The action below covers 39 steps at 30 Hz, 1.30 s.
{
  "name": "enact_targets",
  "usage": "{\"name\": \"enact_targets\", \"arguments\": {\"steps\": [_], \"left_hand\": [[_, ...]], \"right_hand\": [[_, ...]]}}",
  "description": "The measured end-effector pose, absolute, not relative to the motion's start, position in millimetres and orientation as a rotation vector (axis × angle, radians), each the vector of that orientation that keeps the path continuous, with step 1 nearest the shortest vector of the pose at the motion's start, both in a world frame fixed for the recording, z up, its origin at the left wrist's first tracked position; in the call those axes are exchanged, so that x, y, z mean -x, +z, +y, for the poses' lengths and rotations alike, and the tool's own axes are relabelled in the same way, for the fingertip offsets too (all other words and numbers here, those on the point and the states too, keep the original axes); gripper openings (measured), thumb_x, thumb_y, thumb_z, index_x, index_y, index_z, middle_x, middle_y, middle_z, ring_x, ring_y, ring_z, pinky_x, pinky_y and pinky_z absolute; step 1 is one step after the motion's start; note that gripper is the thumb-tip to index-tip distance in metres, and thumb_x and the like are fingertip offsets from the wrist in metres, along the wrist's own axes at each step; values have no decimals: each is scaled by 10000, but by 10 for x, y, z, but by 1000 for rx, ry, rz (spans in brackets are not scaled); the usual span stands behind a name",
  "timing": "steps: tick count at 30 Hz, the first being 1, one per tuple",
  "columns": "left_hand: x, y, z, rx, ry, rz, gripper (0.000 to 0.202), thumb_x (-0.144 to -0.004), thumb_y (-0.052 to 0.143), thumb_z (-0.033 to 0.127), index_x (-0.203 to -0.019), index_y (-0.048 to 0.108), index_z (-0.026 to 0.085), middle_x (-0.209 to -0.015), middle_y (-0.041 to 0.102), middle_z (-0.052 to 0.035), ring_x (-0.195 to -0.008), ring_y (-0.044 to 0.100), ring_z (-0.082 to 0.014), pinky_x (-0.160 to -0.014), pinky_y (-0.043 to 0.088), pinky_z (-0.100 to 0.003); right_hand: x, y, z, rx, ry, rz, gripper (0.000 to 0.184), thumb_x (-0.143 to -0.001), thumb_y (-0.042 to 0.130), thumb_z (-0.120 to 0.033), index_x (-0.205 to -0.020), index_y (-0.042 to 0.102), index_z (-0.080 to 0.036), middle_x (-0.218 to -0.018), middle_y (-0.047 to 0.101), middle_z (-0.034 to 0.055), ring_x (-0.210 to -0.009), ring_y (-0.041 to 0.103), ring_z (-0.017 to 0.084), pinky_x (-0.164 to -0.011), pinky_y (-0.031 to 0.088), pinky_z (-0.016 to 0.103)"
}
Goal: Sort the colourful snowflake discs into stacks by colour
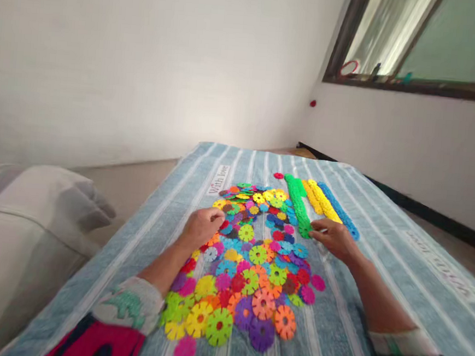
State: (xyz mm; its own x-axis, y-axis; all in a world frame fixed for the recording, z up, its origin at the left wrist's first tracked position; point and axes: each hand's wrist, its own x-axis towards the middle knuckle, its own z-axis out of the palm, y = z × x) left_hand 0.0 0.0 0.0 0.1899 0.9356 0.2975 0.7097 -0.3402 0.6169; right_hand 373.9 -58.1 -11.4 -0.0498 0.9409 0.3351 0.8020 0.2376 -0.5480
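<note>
A heap of flat, notched plastic discs (258, 255) in many colours spreads over the striped cloth. At its left edge is my left hand (202, 228), fingers curled together; whatever they may hold is hidden. My right hand (334, 236) pinches the near end of a long green row of interlocked discs (298, 207), which lies along the heap's right side. Beyond my right fingertips lie similar rows: an orange row (312, 197), a yellow row (325, 201) and a blue row (339, 209). A single red disc (278, 176) rests by the green row's far end.
The blue striped cloth (133, 252) covers a long flat surface with printed words on it. To the left stands a pale cloth-covered piece of furniture (22, 249). White walls (147, 66) rise behind, with a dark-framed window (441, 46) at upper right.
</note>
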Motion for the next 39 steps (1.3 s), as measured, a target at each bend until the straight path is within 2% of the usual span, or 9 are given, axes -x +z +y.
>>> {"name": "enact_targets", "arguments": {"steps": [8, 11, 18, 25, 28, 31, 36, 39], "left_hand": [[-25, -32, -16, -2107, 922, 1559, 219, -726, 492, 282, -711, 688, 186, -649, 683, 2, -633, 609, -146, -614, 435, -227], [-29, -42, -23, -2098, 924, 1564, 215, -726, 495, 272, -714, 690, 183, -645, 683, 2, -635, 610, -147, -621, 438, -228], [-36, -62, -38, -2118, 915, 1559, 206, -736, 510, 253, -737, 702, 178, -697, 703, -3, -655, 615, -139, -642, 445, -223], [-45, -71, -45, -2131, 919, 1562, 202, -743, 509, 239, -730, 701, 177, -690, 698, 0, -647, 609, -134, -630, 437, -219], [-50, -75, -44, -2129, 919, 1553, 205, -745, 508, 237, -719, 701, 174, -685, 698, -2, -651, 612, -134, -634, 436, -218], [-56, -80, -37, -2125, 928, 1554, 204, -744, 510, 231, -721, 705, 173, -675, 698, -4, -652, 615, -135, -633, 435, -214], [-63, -88, -29, -2101, 916, 1567, 206, -745, 509, 229, -724, 708, 176, -632, 684, -1, -632, 611, -136, -597, 429, -210], [-62, -91, -29, -2102, 918, 1570, 208, -744, 508, 229, -722, 708, 175, -628, 682, -2, -631, 611, -137, -594, 429, -210]], "right_hand": [[-3743, -172, -607, 1593, 294, -1828, 250, -752, 595, -411, -813, 713, -199, -822, 709, 53, -748, 663, 217, -684, 507, 325], [-3738, -185, -623, 1599, 205, -1795, 267, -775, 569, -427, -796, 706, -198, -821, 717, 60, -712, 664, 214, -681, 509, 334], [-3410, -119, -700, 1398, 0, -1935, 241, -872, 529, -368, -815, 675, -186, -820, 704, 82, -759, 667, 226, -686, 504, 341], [-2674, 72, -944, 997, 90, -2259, 189, -940, 503, -294, -907, 648, -178, -938, 673, 104, -876, 637, 208, -775, 506, 335], [-2381, 200, -1124, 887, 154, -2380, 178, -930, 528, -312, -927, 634, -169, -975, 652, 109, -908, 612, 212, -790, 493, 342], [-2115, 308, -1308, 818, 264, -2563, 208, -926, 535, -350, -895, 623, -164, -917, 627, 92, -914, 583, 215, -816, 470, 354], [-1841, 325, -1500, 688, 346, -2753, 298, -875, 581, -474, -927, 592, -181, -1066, 588, 94, -1054, 515, 250, -908, 421, 397], [-1804, 262, -1524, 713, 343, -2795, 273, -884, 579, -450, -945, 576, -184, -1111, 569, 89, -1085, 492, 254, -901, 421, 390]]}}
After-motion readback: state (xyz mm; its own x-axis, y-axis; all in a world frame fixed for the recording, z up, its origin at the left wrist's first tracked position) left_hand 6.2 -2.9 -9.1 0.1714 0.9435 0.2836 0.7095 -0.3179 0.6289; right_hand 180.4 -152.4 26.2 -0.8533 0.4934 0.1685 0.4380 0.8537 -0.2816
